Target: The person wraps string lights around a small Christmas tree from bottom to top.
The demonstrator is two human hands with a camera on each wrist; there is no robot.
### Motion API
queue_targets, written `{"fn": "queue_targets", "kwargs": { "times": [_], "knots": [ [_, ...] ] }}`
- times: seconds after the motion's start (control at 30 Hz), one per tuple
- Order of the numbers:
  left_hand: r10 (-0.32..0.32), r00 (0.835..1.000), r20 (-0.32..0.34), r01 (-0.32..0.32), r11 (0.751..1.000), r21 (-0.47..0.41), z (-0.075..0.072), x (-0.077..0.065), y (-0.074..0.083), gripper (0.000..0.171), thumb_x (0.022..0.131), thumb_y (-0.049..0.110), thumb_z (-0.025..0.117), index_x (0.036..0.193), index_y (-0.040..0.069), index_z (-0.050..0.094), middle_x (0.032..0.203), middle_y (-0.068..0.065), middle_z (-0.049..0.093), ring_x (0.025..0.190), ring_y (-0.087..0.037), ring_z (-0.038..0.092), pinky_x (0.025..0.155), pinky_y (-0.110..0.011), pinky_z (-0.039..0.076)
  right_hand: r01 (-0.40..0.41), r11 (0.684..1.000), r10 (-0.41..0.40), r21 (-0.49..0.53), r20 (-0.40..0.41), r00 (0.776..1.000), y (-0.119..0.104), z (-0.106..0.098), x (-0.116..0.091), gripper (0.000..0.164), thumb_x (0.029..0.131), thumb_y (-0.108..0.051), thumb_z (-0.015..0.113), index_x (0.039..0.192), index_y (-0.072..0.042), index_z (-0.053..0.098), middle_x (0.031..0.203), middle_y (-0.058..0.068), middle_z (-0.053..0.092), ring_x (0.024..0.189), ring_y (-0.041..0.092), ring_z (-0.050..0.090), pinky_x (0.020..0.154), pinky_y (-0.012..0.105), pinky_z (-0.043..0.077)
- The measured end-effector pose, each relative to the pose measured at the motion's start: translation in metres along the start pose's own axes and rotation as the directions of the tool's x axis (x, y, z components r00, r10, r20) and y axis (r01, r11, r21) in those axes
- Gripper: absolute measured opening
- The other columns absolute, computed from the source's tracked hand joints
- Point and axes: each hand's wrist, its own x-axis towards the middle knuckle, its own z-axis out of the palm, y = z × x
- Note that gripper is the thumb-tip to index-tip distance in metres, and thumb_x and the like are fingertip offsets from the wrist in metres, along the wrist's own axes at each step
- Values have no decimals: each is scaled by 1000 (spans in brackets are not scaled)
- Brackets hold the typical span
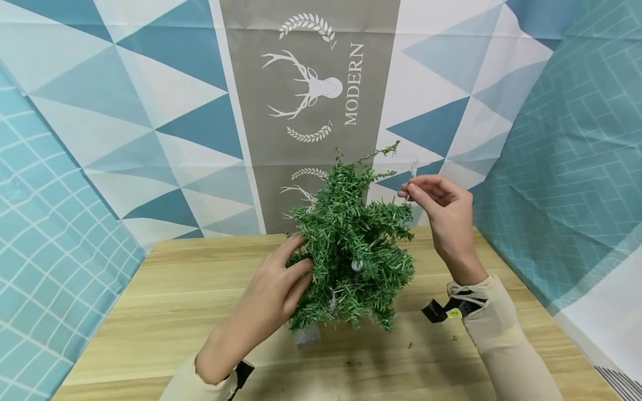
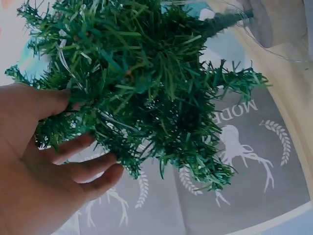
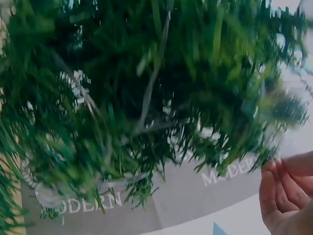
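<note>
A small artificial Christmas tree [image 1: 351, 239] with green tinsel-like branches stands on the table in the head view. My left hand [image 1: 273, 284] is at its left side, fingers bent loosely among the foliage. In the left wrist view the thumb and fingers of that hand [image 2: 58, 161] touch a branch, the fingers spread apart. To the right of the treetop, my right hand [image 1: 443, 214] pinches a thin clear string of lights [image 1: 414, 167] between thumb and forefinger. Pale wire [image 3: 151, 83] runs through the branches. A small clear round piece [image 1: 356, 265] sits among them.
The wooden table [image 1: 200, 295] bears small dark scraps [image 1: 410, 345] in front of the tree. A translucent piece [image 1: 307, 335] lies near its lower left. Patterned cloth [image 1: 180, 111] hangs close behind, with blue tiled sheets [image 1: 45, 250] at the sides. The tree's foot is mostly hidden by branches.
</note>
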Motion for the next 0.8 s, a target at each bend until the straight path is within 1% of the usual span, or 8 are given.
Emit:
{"fn": "queue_targets", "kwargs": {
  "times": [0.23, 0.4, 0.47, 0.53, 0.6, 0.67, 0.73, 0.8],
  "knots": [
    [-26, 997, 77, 34, 993, -111, -5, -1, -8, 6, 93, 4, 67, 97, 8, 70, 147, -24, 45, 134, -39, 47, 96, -47, 52, 10, 992, 9, 125, -153, 988, 17, -9, 18, 17, 88, 10, 68, 100, 12, 56, 85, 19, 72, 76, 26, 72, 76, 34, 59],
    [-20, 995, 101, 31, 992, -118, -8, 1, -8, 6, 94, 6, 67, 99, 8, 70, 147, -22, 45, 134, -37, 48, 101, -44, 49, -21, 993, 40, 113, -163, 986, 18, -9, 25, 21, 88, 7, 69, 103, 9, 55, 84, 18, 73, 76, 26, 73, 77, 34, 59],
    [-25, 993, 111, 37, 994, -106, -9, 2, -7, 4, 95, 8, 67, 99, 8, 68, 147, -21, 44, 127, -36, 54, 95, -41, 53, -43, 993, 58, 113, -133, 989, 14, -6, 30, 23, 89, 5, 70, 106, 8, 56, 86, 17, 73, 77, 25, 73, 78, 34, 59],
    [-56, 989, 139, 70, 993, -97, -11, 3, -5, 12, 97, 18, 66, 104, 8, 67, 150, -20, 41, 121, -35, 58, 91, -41, 55, -74, 988, 84, 132, -70, 994, 8, -2, 36, 24, 89, 5, 70, 109, 8, 56, 88, 17, 74, 78, 25, 74, 80, 34, 58],
    [-96, 982, 164, 113, 989, -100, -15, 3, -5, 21, 100, 26, 62, 112, 10, 65, 153, -16, 38, 124, -34, 57, 93, -44, 54, -121, 982, 121, 145, 14, 993, 0, 1, 43, 25, 90, 4, 69, 112, 7, 57, 90, 18, 74, 81, 25, 74, 81, 35, 58],
    [-125, 979, 161, 146, 981, -125, -20, 4, -6, 29, 103, 30, 56, 121, 9, 64, 155, -12, 38, 128, -33, 54, 100, -47, 49, -169, 978, 157, 123, 104, 982, -9, 4, 50, 27, 91, 3, 68, 115, 7, 58, 92, 18, 74, 82, 25, 73, 81, 33, 58],
    [-131, 986, 108, 148, 974, -171, -26, 8, -10, 30, 104, 25, 51, 124, 6, 62, 151, -10, 43, 128, -31, 53, 102, -47, 48, -211, 975, 195, 65, 194, 961, -16, 7, 57, 28, 92, 1, 68, 118, 7, 58, 94, 17, 74, 85, 25, 73, 82, 33, 57],
    [-115, 993, 20, 116, 969, -217, -33, 15, -16, 25, 104, 15, 49, 122, 3, 62, 142, -10, 53, 121, -28, 57, 99, -42, 50, -240, 971, 232, -4, 266, 936, -21, 10, 64, 29, 93, -1, 68, 120, 6, 60, 94, 16, 75, 87, 24, 73, 84, 32, 56]
  ]
}}
